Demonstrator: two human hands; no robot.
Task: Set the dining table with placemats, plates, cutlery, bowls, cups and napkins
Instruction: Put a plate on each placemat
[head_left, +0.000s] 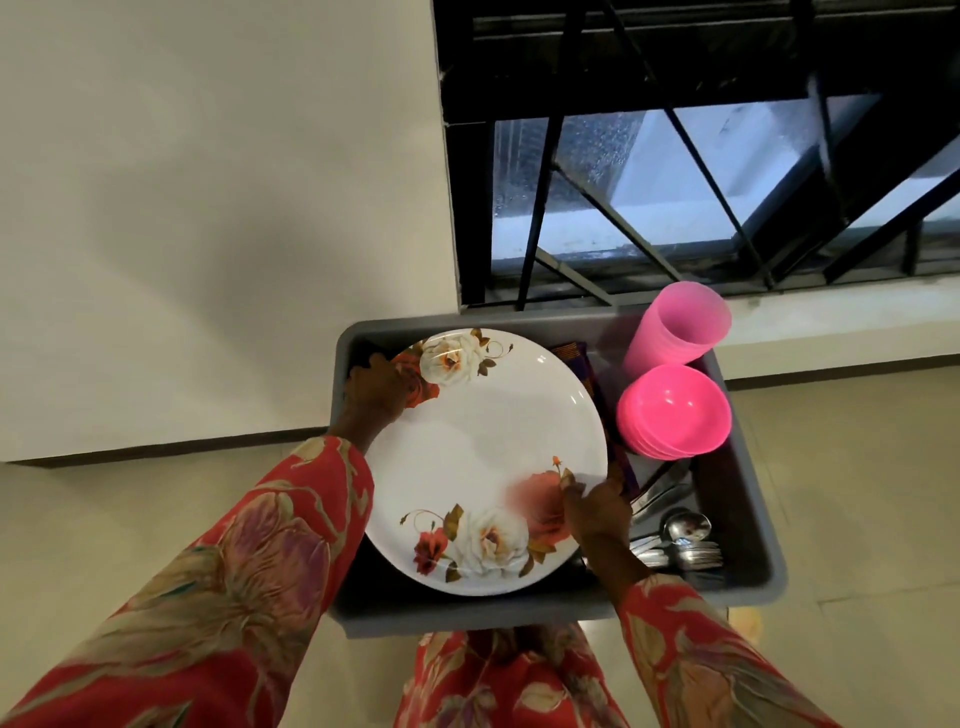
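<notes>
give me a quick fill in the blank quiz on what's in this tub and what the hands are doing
1. Both hands, left hand and right hand, grip the rim of the floral ____.
2. The bowls and the cups are both ____ in colour.
3. The cutlery lies in the grey tub on the plate's ____ side.
4. The cups stand on the ____ side of the bowls from the person.

Missing words: plate; pink; right; far
</notes>
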